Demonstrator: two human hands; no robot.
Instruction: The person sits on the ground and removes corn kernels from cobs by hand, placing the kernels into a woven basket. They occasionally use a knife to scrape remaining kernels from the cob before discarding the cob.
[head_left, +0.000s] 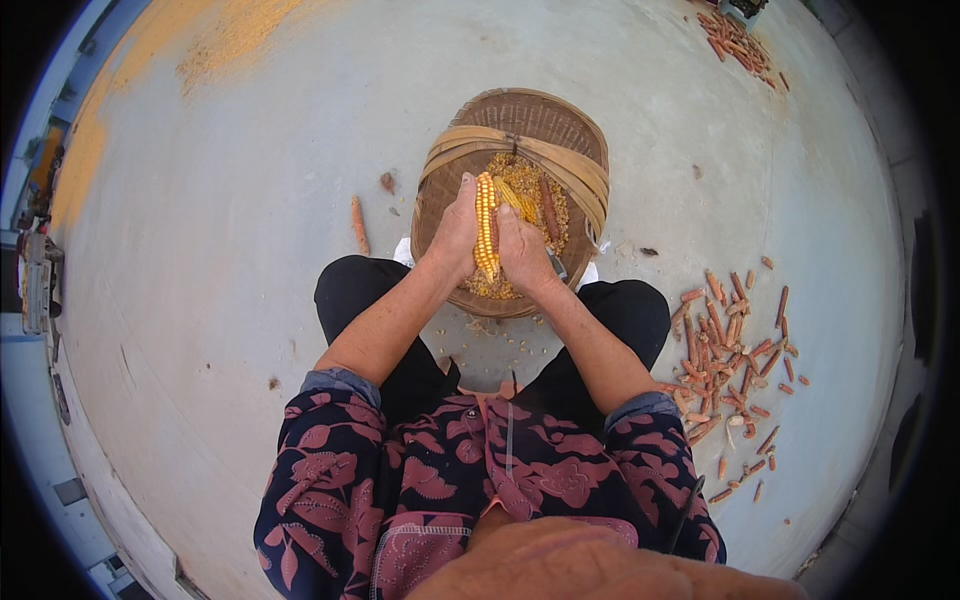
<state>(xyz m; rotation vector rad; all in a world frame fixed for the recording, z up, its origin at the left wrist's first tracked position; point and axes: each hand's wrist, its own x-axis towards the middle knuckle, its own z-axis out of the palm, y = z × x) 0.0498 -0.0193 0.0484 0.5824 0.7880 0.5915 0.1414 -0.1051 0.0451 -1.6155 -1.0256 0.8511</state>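
Note:
My left hand (454, 231) grips an ear of yellow corn (486, 232) along its left side, thumb near the upper end. Against the ear's right side presses my right hand (525, 247), with its thumb pointing up; a reddish bare strip of cob shows beside that thumb. Both hands are above a woven bamboo basket (437, 202) with a split-bamboo handle (480, 137) arching across it. Loose corn kernels (499, 286) cover part of its bottom. A bare reddish cob (549, 208) and another yellow ear (508, 193) are also in the basket, beyond my right hand.
Bare corncobs (712, 360) lie heaped on the concrete floor (225, 300) to my right. A single cob (360, 225) is left of the basket. Farther off are another cob pile (735, 46) at upper right and spread kernels (232, 37) at upper left.

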